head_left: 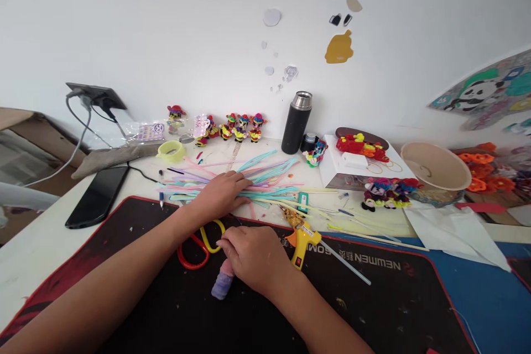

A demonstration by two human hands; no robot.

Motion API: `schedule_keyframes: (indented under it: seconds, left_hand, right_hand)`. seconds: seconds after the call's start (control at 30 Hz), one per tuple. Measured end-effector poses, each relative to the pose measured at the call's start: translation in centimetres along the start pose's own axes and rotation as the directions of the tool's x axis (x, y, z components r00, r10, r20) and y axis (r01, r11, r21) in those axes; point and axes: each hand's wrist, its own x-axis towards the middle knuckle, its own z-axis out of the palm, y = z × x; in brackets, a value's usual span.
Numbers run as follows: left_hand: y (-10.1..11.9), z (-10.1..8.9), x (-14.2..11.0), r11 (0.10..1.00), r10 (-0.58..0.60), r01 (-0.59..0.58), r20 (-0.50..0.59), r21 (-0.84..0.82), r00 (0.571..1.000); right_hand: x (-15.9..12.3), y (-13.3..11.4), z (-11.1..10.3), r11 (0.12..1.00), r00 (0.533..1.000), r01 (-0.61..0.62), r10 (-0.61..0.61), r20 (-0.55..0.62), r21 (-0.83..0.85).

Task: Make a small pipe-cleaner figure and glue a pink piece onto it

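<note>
My left hand [224,193] lies over a spread bundle of pastel pipe cleaners [271,177], its thumb apart from its stretched fingers. The fingertips touch the stems. Nearer me, my right hand [257,257] is closed around a fuzzy coiled piece of pipe cleaner [223,283], pink above and purple at its lower end. Part of that piece is hidden by the fingers. Scissors [194,254] with red and yellow handles lie between my hands on the black mat [174,310]. A yellow glue gun [305,240] with a clear glue stick rests just right of my right hand.
Behind the bundle stand a black thermos [297,124] and several small colourful dolls [240,128]. A white box [332,171] and a beige bowl [435,166] are at right. At left are a black phone [97,197] and a yellow tape roll [171,151].
</note>
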Motion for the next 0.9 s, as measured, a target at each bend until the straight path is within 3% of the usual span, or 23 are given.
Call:
schedule_keyframes:
  seconds: [0.27, 0.53, 0.73, 0.9]
  left_hand:
    - [-0.2, 0.2, 0.5, 1.0, 0.007, -0.007, -0.005, -0.026, 1.0]
    - [-1.2, -1.5, 1.4, 0.996, -0.015, -0.001, -0.192, -0.086, 0.981]
    - [-1.5, -1.6, 2.0, 0.994, -0.07, 0.048, -0.238, -0.097, 0.969]
    - [-0.2, -1.7, 1.5, 0.995, -0.034, -0.002, -0.367, -0.098, 0.93]
  right_hand:
    - [-0.1, 0.0, 0.5, 0.998, 1.0, 0.03, -0.03, -0.007, -0.048]
    - [-0.1, -0.2, 0.8, 0.996, 0.998, 0.064, -0.065, -0.021, -0.063]
    - [-0.1, -0.3, 0.6, 0.993, 0.997, 0.076, -0.075, 0.007, -0.088]
    - [-0.1, -0.4, 0.4, 0.994, 0.998, 0.068, -0.066, 0.024, -0.09]
